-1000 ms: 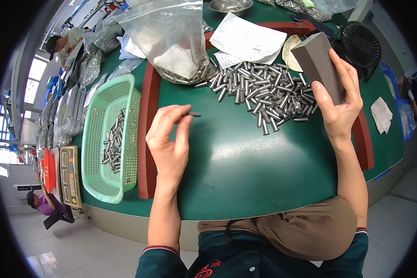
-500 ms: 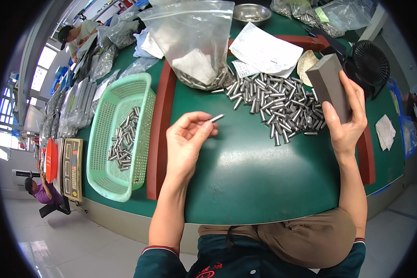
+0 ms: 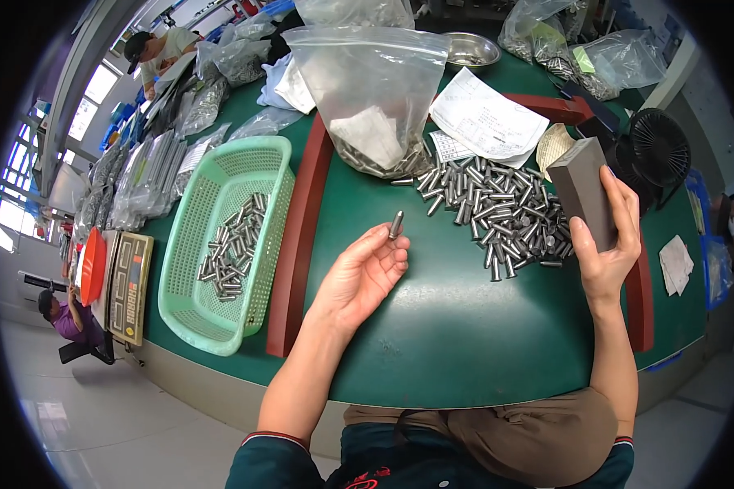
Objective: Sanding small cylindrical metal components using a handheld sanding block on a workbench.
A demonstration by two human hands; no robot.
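Between the thumb and fingertips of my left hand (image 3: 362, 273) a small metal pin (image 3: 396, 225) with a wider end stands nearly upright above the table. My right hand (image 3: 608, 248) grips a dark grey rectangular block (image 3: 583, 191), held tilted at the right. A heap of similar metal pins (image 3: 506, 208) lies on the green table between and beyond my hands, partly behind the block. To the left, a light green perforated basket (image 3: 281, 220) holds several more pins (image 3: 235, 253).
A clear plastic bag (image 3: 367, 81) of pins, paper sheets (image 3: 488, 118) and a metal bowl (image 3: 473, 50) stand at the back. Red-brown rails (image 3: 298, 253) border the work area. A black fan (image 3: 659, 147) is at right, a scale (image 3: 129, 285) far left. Two people are in the background.
My left hand has turned palm up and moved slightly right, swinging the pin from slanted to nearly upright. The right hand still holds the block. The whole view has shifted a little.
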